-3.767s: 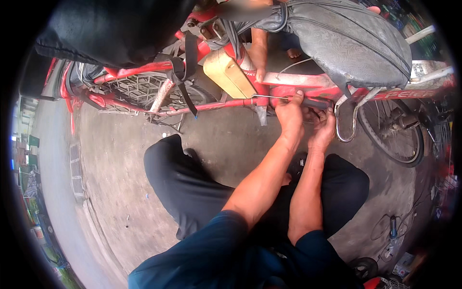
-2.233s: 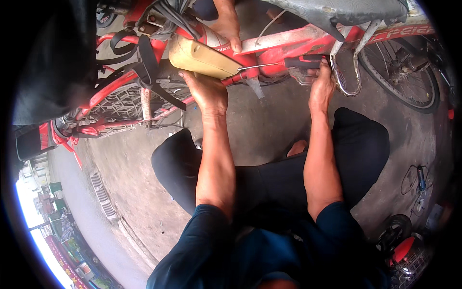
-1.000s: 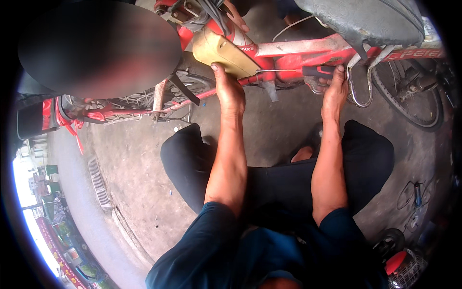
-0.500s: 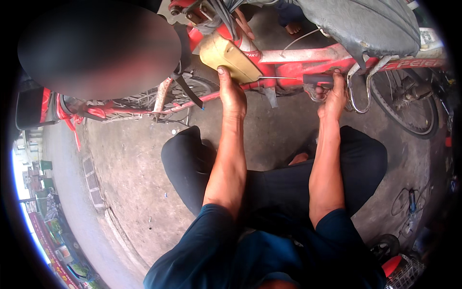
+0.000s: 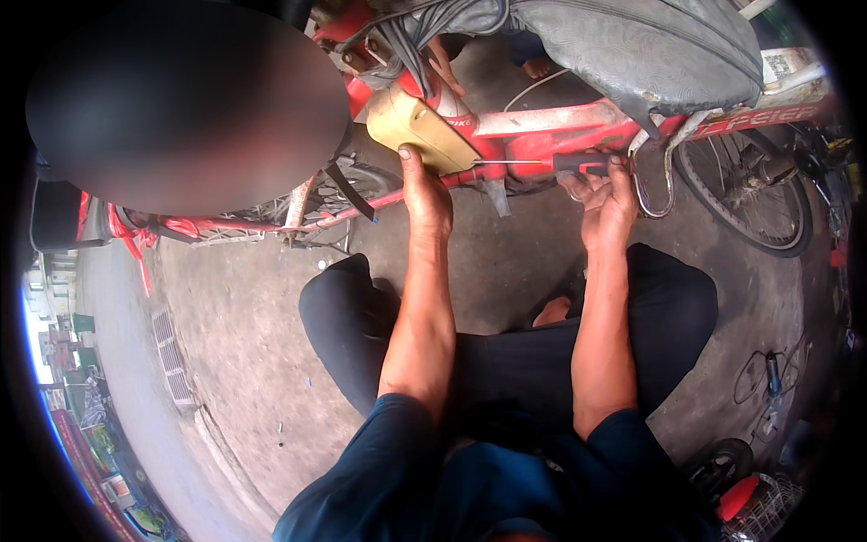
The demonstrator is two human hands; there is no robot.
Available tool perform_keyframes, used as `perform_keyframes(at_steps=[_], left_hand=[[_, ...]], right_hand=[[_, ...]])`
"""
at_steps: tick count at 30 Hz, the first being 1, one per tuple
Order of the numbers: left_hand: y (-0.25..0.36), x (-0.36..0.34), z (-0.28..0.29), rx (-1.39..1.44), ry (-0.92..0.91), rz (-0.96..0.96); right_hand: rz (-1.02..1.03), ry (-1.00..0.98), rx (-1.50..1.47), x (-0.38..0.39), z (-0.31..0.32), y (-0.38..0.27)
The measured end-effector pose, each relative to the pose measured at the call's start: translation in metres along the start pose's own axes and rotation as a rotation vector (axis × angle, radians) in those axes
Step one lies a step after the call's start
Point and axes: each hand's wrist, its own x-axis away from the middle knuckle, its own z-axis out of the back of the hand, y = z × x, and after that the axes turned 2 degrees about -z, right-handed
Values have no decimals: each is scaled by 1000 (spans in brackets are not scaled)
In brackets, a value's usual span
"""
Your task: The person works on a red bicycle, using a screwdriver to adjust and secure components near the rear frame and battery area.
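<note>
My left hand (image 5: 424, 190) grips the lower side of a yellow plastic box (image 5: 420, 122) on the red bicycle frame (image 5: 571, 117), thumb raised along its face. My right hand (image 5: 605, 203) holds the black-and-red handle of a screwdriver (image 5: 569, 163), thumb on top and fingers partly curled beneath. The thin shank runs leftward to the lower right corner of the box; where its tip sits exactly is too small to tell.
A grey covered saddle (image 5: 650, 45), bent metal loop (image 5: 655, 194), rear wheel (image 5: 741, 190), cables and straps surround the work. Another person's hand (image 5: 442, 68) is behind the bicycle. A cord with a blue tool (image 5: 772, 375) lies right on the concrete floor (image 5: 235, 343).
My left hand has left the screwdriver for the yellow box. My right hand has shifted its grip round the handle. The bicycle sits slightly lower in view than half a second ago.
</note>
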Motion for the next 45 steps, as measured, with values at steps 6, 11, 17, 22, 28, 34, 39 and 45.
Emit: perform_keyframes(at_steps=[6, 11, 17, 22, 28, 34, 39, 45], left_hand=[[0, -2, -4, -5, 41, 23], [-6, -4, 0, 2, 24, 22], [0, -1, 4, -43, 26, 42], [5, 30, -8, -279, 391, 27], [18, 112, -35, -289, 233, 526], [58, 148, -77, 147, -328, 466], [105, 161, -102, 54, -457, 44], [193, 153, -54, 93, -130, -278]], right_hand=[[16, 267, 155, -4, -23, -1], [-5, 312, 183, -15, -26, -4], [-72, 309, 187, 1, -24, -8], [-222, 210, 3, 21, -4, -25], [-129, 194, -76, 80, -6, -37], [-171, -239, -80, 155, -46, -77], [-292, -373, -93, 178, -64, -96], [223, -529, 589, 144, -57, -139]])
